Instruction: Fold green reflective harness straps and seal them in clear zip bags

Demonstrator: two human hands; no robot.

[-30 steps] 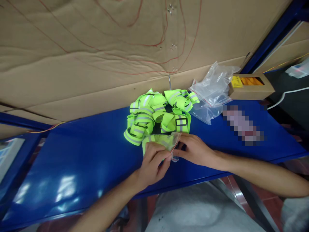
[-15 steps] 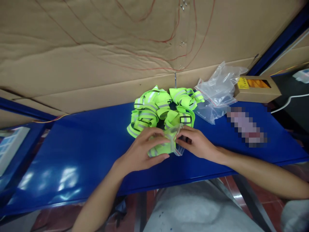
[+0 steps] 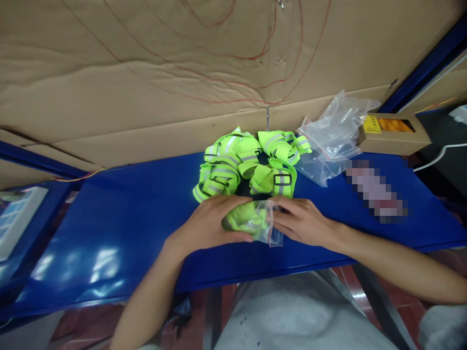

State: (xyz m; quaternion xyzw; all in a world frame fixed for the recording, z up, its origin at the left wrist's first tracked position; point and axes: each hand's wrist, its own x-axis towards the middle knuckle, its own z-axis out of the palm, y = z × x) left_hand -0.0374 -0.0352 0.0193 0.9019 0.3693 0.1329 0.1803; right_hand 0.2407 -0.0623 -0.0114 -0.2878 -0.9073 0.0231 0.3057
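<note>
Clear bag lies crosswise between two hands, mouth toward the right

The clear bag [image 3: 275, 237], with a lime bundle [image 3: 244, 217] inside it, is at the middle of the near part of the blue table [image 3: 127, 218]. Its long axis runs left to right, roughly along the table's front edge. The closed end is at the left palm; the mouth, marked by a red line, points right.

The left hand [image 3: 204, 224] grasps the bag from the left, thumb along the near side and fingers along the far side, parted by about the bag's width. The right hand [image 3: 304, 221] has its fingers half curled and a little apart, the tips at the mouth; whether they pinch the film cannot be told.

Just beyond the hands sits a pile of lime straps [image 3: 233, 144] with grey stripes, a black buckle [image 3: 282, 180] facing up on the right. Beside them, farther right, lie loose plastic bags [image 3: 330, 133], touching an open-windowed carton [image 3: 394, 142]. A blurred-out item [image 3: 377, 192] rests nearer. Behind stands a cardboard panel [image 3: 146, 107].
</note>
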